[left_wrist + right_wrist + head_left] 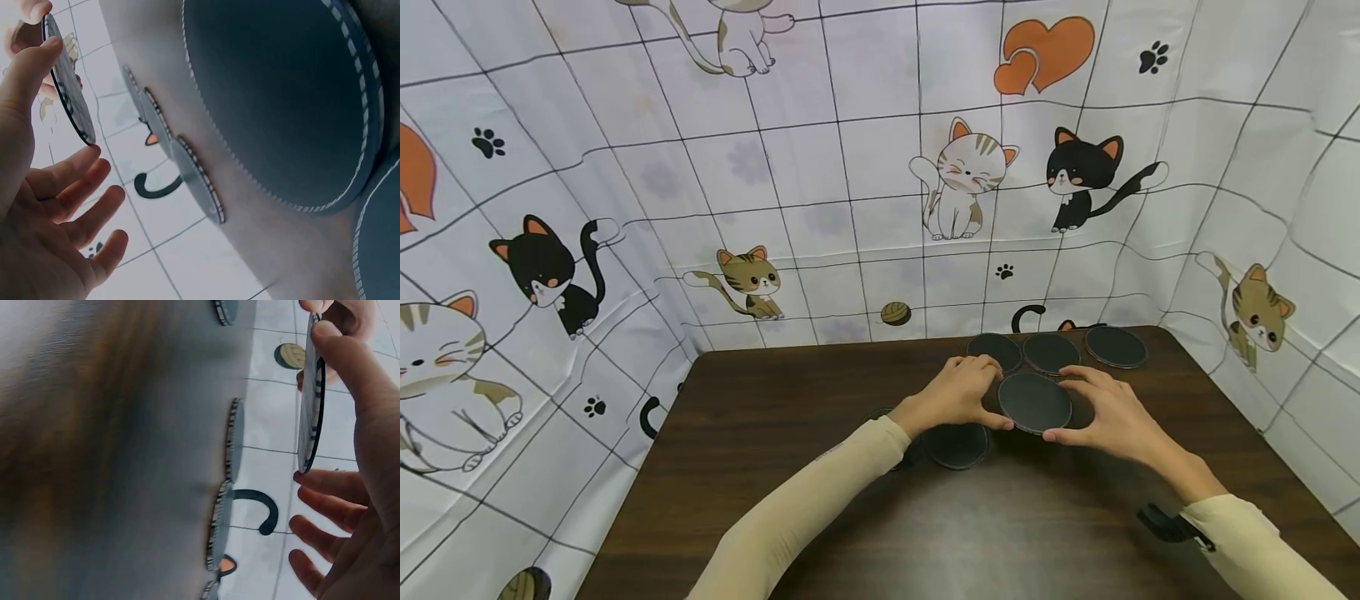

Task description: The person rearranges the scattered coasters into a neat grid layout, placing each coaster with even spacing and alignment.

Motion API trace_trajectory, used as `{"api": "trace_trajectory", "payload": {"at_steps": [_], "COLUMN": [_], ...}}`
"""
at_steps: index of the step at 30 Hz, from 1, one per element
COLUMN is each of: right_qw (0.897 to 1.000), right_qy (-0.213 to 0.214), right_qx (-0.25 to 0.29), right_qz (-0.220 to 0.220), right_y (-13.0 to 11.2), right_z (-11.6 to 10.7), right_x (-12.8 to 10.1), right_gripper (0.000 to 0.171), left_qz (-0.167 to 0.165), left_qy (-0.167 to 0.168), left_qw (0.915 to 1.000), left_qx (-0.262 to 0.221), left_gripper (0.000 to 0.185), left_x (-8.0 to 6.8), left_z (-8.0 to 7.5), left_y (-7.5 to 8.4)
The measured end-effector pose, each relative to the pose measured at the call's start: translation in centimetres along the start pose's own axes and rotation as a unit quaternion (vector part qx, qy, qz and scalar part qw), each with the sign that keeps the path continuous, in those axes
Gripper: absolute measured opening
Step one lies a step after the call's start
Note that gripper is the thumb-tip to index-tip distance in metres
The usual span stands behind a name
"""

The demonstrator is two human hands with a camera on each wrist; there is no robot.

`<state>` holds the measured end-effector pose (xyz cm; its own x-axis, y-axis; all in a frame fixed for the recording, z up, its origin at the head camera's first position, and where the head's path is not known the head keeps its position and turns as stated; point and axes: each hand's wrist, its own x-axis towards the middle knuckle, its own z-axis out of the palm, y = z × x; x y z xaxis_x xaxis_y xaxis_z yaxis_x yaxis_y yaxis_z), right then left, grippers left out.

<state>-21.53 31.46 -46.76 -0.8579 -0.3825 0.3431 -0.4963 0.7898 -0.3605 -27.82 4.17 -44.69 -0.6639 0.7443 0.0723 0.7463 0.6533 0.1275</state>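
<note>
A round dark coaster point(1034, 403) with a pale stitched rim is held up off the table between both hands. My left hand point(958, 392) pinches its left edge between thumb and fingers, and my right hand point(1112, 417) pinches the right edge. In the right wrist view the coaster point(310, 400) appears edge-on, its underside lighter and patterned. Behind it, along the table's far edge, lie a left coaster point(992, 350), a middle coaster point(1051, 353) and a right coaster point(1116, 346). Another coaster point(955, 448) lies below my left hand; one more is mostly hidden by the left forearm.
The brown wooden table point(790, 400) has its far edge against a white sheet point(842, 167) printed with cats and grid lines. That sheet also hangs at both sides. A black strapped device point(1168, 525) sits at the right wrist.
</note>
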Motion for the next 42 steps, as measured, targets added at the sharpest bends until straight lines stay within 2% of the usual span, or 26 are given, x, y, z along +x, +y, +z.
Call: {"api": "trace_trajectory", "payload": {"at_steps": [8, 15, 27, 35, 42], "right_qw": [0.999, 0.997, 0.995, 0.994, 0.993], "right_qy": [-0.035, -0.071, -0.095, -0.103, -0.119], "right_qx": [0.03, 0.028, 0.031, 0.021, 0.015], "right_qz": [-0.017, -0.032, -0.022, -0.02, -0.012], "right_y": [1.2, 1.5, 1.7, 1.6, 1.5], "right_z": [0.9, 2.0, 3.6, 3.6, 3.5], "right_x": [-1.3, -1.4, -1.2, -1.3, -1.2], "right_gripper": [0.083, 0.088, 0.092, 0.092, 0.096], "left_qz": [0.003, -0.022, -0.037, -0.038, -0.038], "left_qy": [-0.022, -0.031, -0.055, -0.046, -0.046], "left_qw": [0.9997, 0.9985, 0.9968, 0.9959, 0.9957], "left_qx": [0.01, 0.039, 0.044, 0.068, 0.071], "left_gripper": [0.07, 0.063, 0.064, 0.066, 0.066], "left_x": [-0.5, -1.0, -1.3, -1.4, -1.8], "left_z": [2.3, 3.9, 4.5, 4.5, 4.2], "left_y": [0.9, 1.6, 1.1, 0.9, 1.1]}}
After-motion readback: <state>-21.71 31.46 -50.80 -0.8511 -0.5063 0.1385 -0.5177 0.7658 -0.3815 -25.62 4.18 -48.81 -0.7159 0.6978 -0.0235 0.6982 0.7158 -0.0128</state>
